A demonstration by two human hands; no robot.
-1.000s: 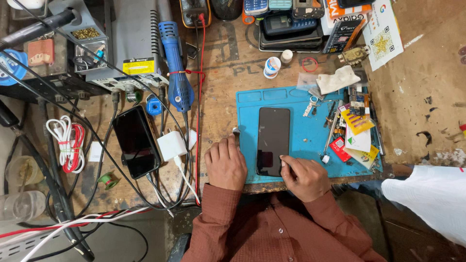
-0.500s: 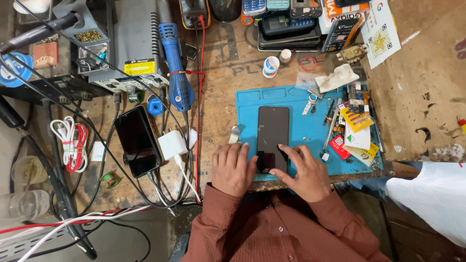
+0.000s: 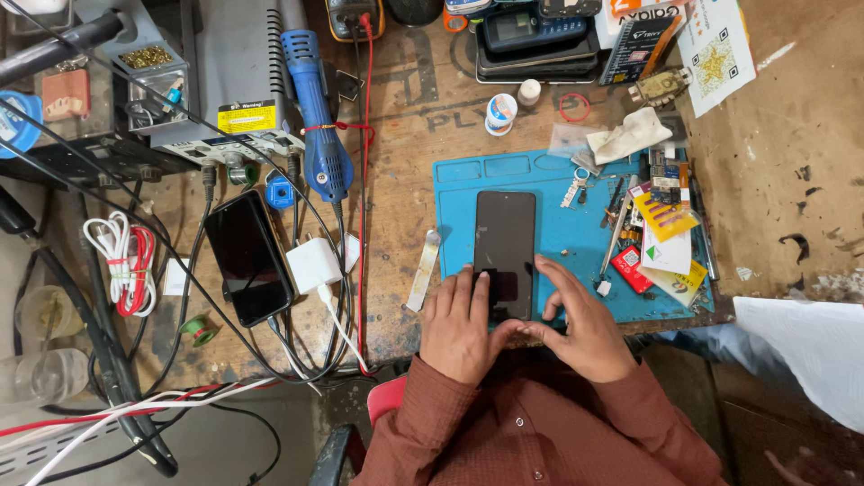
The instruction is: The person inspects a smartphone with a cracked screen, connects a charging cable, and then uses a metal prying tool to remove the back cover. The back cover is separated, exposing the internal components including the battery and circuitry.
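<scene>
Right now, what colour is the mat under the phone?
Blue mat, seen in the head view; phone is black.

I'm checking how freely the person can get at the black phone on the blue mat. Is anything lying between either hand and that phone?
Nothing visible does. Both hands are at the near end of the black phone on the blue mat: the left hand has fingers laid on its lower part, and the right hand reaches its lower right edge. The tools lie to the right, apart from it.
</scene>
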